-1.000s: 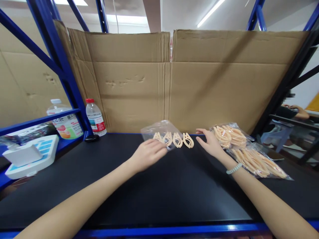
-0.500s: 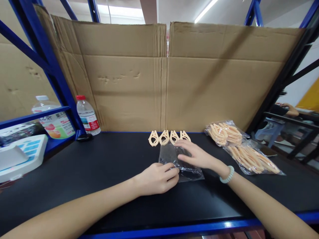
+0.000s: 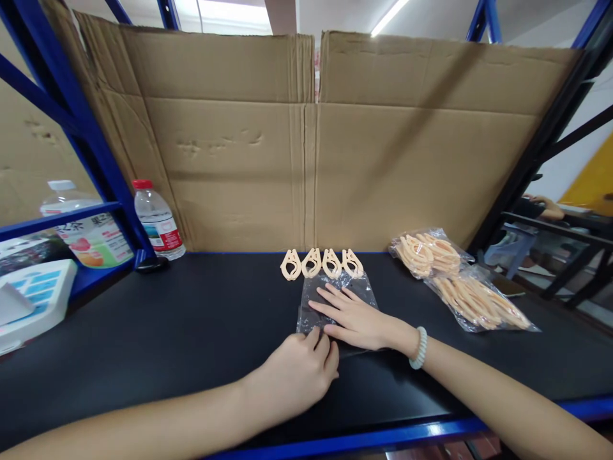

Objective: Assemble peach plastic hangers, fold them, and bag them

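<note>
A clear plastic bag (image 3: 312,295) lies flat on the black table, in the middle of the view. My right hand (image 3: 357,319) rests palm down on it, fingers spread. Just nearer to me, my left hand (image 3: 306,367) is closed, its fingertips pinching the bag's near left edge. Right behind the bag, several beige plastic pieces that look like folded travel hangers (image 3: 311,263) stand out in a row; the bag's far edge reaches their lower ends. How much of the bag is under my hands is hidden.
Two clear bags of beige hangers, one (image 3: 426,253) behind the other (image 3: 479,301), lie at the right. A water bottle (image 3: 160,223), a larger bottle (image 3: 98,239) and a white device with blue keys (image 3: 41,297) stand left. Cardboard (image 3: 239,172) walls the back.
My right hand has come down flat onto the bag, fingers now spread. My left hand has drawn slightly nearer to me, and the bag lies flatter. The view has shifted a little.
</note>
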Action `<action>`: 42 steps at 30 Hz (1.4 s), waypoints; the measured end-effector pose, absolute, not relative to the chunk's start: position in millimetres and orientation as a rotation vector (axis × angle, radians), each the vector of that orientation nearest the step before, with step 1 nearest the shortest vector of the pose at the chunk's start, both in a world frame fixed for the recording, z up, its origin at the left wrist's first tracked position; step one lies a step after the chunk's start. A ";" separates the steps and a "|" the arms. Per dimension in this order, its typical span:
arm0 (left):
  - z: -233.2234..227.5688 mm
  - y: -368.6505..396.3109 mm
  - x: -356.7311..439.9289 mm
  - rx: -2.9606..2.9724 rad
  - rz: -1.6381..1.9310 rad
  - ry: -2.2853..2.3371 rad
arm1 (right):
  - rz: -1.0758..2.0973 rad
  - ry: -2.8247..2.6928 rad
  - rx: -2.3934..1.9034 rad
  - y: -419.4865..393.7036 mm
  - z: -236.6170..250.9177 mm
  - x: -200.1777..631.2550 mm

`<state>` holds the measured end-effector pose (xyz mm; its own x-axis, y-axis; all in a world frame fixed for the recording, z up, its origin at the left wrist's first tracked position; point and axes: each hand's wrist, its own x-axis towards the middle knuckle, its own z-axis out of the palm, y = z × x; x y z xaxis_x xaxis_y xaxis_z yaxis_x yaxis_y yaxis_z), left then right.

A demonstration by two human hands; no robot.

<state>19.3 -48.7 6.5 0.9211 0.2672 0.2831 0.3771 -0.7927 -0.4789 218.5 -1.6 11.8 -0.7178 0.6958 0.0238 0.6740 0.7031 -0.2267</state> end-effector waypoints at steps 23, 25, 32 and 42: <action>15.2 2.4 4.4 -3.278 -0.862 -0.606 | 0.594 -2.640 -0.920 9.6 11.5 225.6; 12.9 0.2 3.5 -3.271 -0.793 -0.601 | 0.608 -2.498 -0.848 19.1 15.0 235.9; 12.1 -2.5 3.8 -3.262 -0.595 -0.552 | -0.116 -2.377 -1.102 87.2 13.0 287.1; 12.7 -4.6 2.9 -3.219 -0.621 -0.475 | -0.132 -2.626 -1.442 117.1 16.3 302.5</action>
<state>2.9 -4.6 12.7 0.8893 0.3084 0.3376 0.2446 -0.9447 0.2185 302.5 117.1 16.3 -0.5298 0.8316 0.1670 0.8441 0.5361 0.0080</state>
